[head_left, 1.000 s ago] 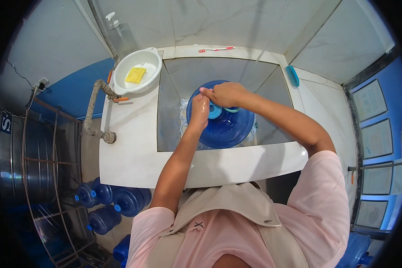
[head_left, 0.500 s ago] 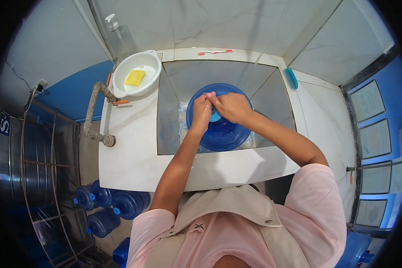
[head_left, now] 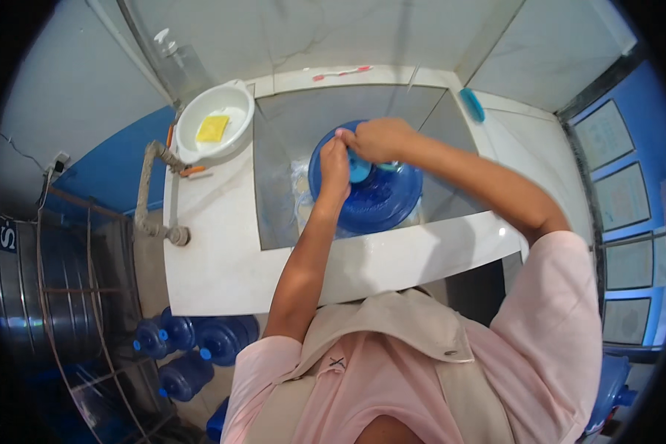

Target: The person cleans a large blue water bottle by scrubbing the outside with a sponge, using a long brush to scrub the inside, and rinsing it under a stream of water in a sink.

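Note:
A large translucent blue water jug (head_left: 385,203) stands upright in the grey sink (head_left: 281,200), seen from above. At its top is a light blue cap (head_left: 360,170), partly covered by my hands. My left hand (head_left: 334,169) is closed along the left side of the cap, its fingertips meeting my other hand. My right hand (head_left: 381,139) is curled over the far side of the jug's top, thumb and fingers pressed together. Whatever the fingers pinch between them is hidden.
A white basin (head_left: 237,133) with a yellow sponge (head_left: 212,129) sits on the left counter beside a pump bottle (head_left: 185,70). A toothbrush (head_left: 342,73) lies on the back ledge, and a teal brush (head_left: 471,105) at right. Pipes (head_left: 146,185) rise at left; several jugs (head_left: 226,339) lie below.
My right hand has turned into a tighter curl, with its elbow swung outward to the right. More of the light blue cap shows now. The whole view has shifted slightly.

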The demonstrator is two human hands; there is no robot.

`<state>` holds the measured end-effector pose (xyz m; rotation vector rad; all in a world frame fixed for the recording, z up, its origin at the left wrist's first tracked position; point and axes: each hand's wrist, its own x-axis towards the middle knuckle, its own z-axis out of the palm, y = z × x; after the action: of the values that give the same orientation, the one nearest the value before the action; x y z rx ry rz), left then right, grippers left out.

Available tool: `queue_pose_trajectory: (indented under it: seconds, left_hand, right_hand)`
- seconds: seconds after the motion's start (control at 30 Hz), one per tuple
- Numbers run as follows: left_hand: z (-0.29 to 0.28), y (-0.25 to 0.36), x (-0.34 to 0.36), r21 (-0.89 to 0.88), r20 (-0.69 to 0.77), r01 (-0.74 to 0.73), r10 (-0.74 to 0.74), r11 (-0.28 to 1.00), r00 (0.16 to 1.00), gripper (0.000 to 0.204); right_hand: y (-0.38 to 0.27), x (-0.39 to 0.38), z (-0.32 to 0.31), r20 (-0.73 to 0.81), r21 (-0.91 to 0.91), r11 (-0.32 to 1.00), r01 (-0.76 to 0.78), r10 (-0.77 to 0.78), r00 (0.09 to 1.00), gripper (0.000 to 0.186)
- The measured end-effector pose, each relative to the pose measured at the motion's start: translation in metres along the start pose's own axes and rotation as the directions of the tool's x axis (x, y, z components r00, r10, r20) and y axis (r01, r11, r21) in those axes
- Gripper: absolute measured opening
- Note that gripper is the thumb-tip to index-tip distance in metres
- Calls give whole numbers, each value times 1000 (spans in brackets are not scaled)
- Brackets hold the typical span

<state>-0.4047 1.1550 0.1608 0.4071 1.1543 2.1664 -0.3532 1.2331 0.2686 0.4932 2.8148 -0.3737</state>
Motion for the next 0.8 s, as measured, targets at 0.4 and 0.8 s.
queue_pose_trajectory:
  seconds: [0.4,0.8]
  left_hand:
    - [-8,-7,-28,-452,-257,-178,64,874,964,43]
    - [-60,5,-27,273,172,-185,142,944,975,40]
  right_hand:
    - [-34,2,-21,-201,269,911,314,-265,943,30]
    - [-239,100,127,-104,-62,709,703,-705,702,25]
